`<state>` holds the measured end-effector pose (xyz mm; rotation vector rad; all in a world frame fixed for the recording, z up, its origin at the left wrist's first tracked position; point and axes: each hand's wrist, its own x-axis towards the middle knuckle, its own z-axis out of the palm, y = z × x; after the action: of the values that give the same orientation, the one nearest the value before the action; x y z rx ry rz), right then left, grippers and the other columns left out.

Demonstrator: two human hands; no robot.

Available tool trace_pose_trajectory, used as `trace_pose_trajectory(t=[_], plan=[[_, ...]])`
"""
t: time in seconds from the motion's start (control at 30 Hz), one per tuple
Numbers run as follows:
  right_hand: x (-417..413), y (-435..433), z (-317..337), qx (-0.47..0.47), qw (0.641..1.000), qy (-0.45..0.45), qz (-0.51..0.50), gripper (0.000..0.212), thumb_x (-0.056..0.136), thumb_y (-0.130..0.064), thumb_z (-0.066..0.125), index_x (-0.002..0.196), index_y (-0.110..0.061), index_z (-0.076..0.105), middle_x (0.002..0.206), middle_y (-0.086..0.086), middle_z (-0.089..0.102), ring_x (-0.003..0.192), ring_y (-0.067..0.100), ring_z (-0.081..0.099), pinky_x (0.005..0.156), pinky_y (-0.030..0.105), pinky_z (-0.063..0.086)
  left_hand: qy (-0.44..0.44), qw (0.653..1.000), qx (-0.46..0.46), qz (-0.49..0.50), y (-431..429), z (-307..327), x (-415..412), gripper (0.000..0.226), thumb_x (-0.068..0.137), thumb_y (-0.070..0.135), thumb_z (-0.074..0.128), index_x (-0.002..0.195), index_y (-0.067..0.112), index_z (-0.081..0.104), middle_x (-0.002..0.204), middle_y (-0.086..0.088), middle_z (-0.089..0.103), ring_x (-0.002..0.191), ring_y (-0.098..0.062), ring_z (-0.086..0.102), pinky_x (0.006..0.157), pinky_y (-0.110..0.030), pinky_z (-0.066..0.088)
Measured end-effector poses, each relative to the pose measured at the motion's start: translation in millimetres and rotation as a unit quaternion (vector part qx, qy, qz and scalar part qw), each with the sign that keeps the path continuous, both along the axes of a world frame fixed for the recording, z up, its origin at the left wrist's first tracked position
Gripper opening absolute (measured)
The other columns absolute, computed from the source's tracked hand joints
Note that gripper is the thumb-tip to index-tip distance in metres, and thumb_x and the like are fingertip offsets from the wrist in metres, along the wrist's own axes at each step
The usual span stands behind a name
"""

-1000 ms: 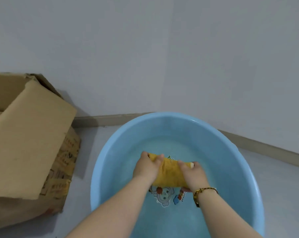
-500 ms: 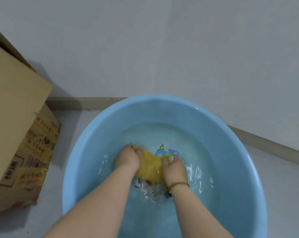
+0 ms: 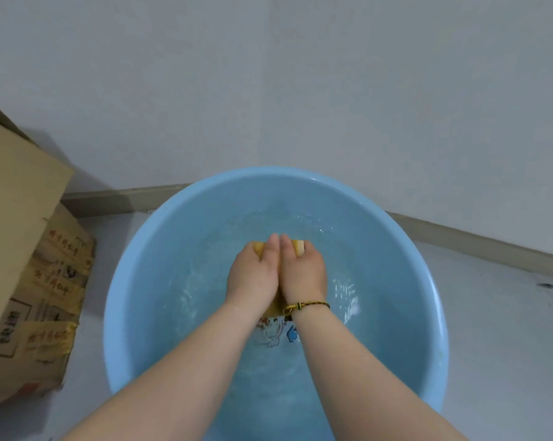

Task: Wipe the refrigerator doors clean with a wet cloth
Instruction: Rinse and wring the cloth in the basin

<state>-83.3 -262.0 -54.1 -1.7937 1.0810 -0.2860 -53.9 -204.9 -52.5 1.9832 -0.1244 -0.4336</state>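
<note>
A yellow cloth (image 3: pixel 298 247) is bunched between my two hands over the water in a round light-blue basin (image 3: pixel 135 281). My left hand (image 3: pixel 252 275) grips the cloth's left part, and only a yellow corner shows past its fingers. My right hand (image 3: pixel 303 272), with a braided bracelet at the wrist, grips the right part. The two hands press side by side, thumbs touching, and hide most of the cloth. No refrigerator is in view.
The basin stands on a pale floor in a corner of grey-white walls with a beige skirting board (image 3: pixel 478 240). A cardboard box (image 3: pixel 24 249) with printed labels stands close to the basin's left. A cartoon print (image 3: pixel 273 332) shows on the basin's bottom.
My hands have come together, from gripping the cloth's two ends apart to pressing side by side with the cloth squeezed between them. The water ripples.
</note>
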Motion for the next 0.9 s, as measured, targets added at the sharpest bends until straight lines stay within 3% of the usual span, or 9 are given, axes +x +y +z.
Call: trace_pose_trajectory(t=[0.17,0.33,0.47,0.57,0.63,0.73,0.83,0.9], plan=[[-17.1,20.2,6.0,-0.031,0.997,-0.058,0.039,0.042,0.091,-0.035,0.048,0.057,-0.018,0.030,0.060,-0.001,0.042,0.067,0.022,0.042,0.063,0.032,0.035,0.044,0.996,-0.064,0.031,1.0,8.9,12.8,0.045,0.096,0.030,0.039,0.054,0.013,0.044,0.060,-0.003,0.048,0.070,-0.023,0.046,0.067,-0.028,0.033],[-14.1,-16.5,0.8,0.013,1.000,-0.017,0.000,0.040,0.094,-0.031,0.045,0.059,-0.014,0.035,0.060,0.000,0.041,0.067,0.022,0.043,0.057,0.029,0.031,0.061,0.995,-0.048,-0.069,-0.7,8.5,-12.7,0.040,0.094,0.032,0.043,0.058,0.015,0.041,0.062,-0.002,0.048,0.070,-0.022,0.047,0.065,-0.028,0.035],[-29.0,-13.6,-5.0,0.053,0.998,-0.017,0.007,0.042,0.093,-0.030,0.048,0.057,-0.015,0.032,0.055,-0.002,0.034,0.051,0.012,0.034,0.049,0.023,0.027,0.113,0.992,-0.046,-0.038,5.4,-3.7,9.1,0.034,0.093,0.039,0.043,0.073,0.012,0.048,0.080,-0.006,0.052,0.079,-0.022,0.051,0.075,-0.031,0.040],[-35.5,-22.7,-10.9,0.055,0.998,0.021,0.035,0.041,0.092,-0.034,0.049,0.060,-0.014,0.031,0.058,-0.001,0.034,0.052,0.012,0.033,0.048,0.024,0.028,0.102,0.994,0.033,-0.021,16.5,-21.5,27.0,0.042,0.092,0.041,0.045,0.097,0.001,0.056,0.107,-0.015,0.059,0.100,-0.029,0.055,0.086,-0.033,0.041],[-37.2,-26.0,-18.6,0.051,0.994,0.079,0.062,0.040,0.093,-0.035,0.046,0.062,-0.015,0.031,0.062,-0.001,0.036,0.056,0.013,0.037,0.050,0.025,0.031,0.061,0.989,0.123,-0.046,21.4,-32.0,31.8,0.043,0.091,0.042,0.045,0.094,0.000,0.056,0.112,-0.020,0.059,0.104,-0.033,0.054,0.084,-0.033,0.040],[-37.8,-21.2,-34.0,0.020,0.979,0.156,0.126,0.035,0.095,-0.035,0.042,0.067,-0.017,0.033,0.069,-0.002,0.040,0.076,0.020,0.045,0.065,0.025,0.033,0.023,0.968,0.237,-0.083,27.2,-44.5,29.2,0.049,0.092,0.044,0.043,0.109,0.000,0.054,0.121,-0.019,0.056,0.113,-0.033,0.050,0.086,-0.032,0.038],[-38.5,-17.3,-46.1,-0.019,0.961,0.215,0.170,0.024,0.096,-0.033,0.039,0.094,-0.010,0.045,0.099,0.009,0.055,0.095,0.026,0.053,0.071,0.025,0.035,0.003,0.945,0.309,-0.103,32.4,-54.5,21.7,0.046,0.092,0.047,0.042,0.103,0.004,0.054,0.116,-0.015,0.059,0.108,-0.031,0.053,0.078,-0.030,0.038],[-40.0,-16.6,-51.4,-0.032,0.952,0.254,0.171,0.027,0.096,-0.029,0.037,0.108,-0.007,0.046,0.117,0.013,0.055,0.107,0.027,0.053,0.075,0.026,0.038,0.011,0.940,0.324,-0.106,31.5,-57.4,15.7,0.043,0.092,0.046,0.041,0.098,0.005,0.053,0.113,-0.014,0.059,0.105,-0.030,0.054,0.074,-0.029,0.036]])
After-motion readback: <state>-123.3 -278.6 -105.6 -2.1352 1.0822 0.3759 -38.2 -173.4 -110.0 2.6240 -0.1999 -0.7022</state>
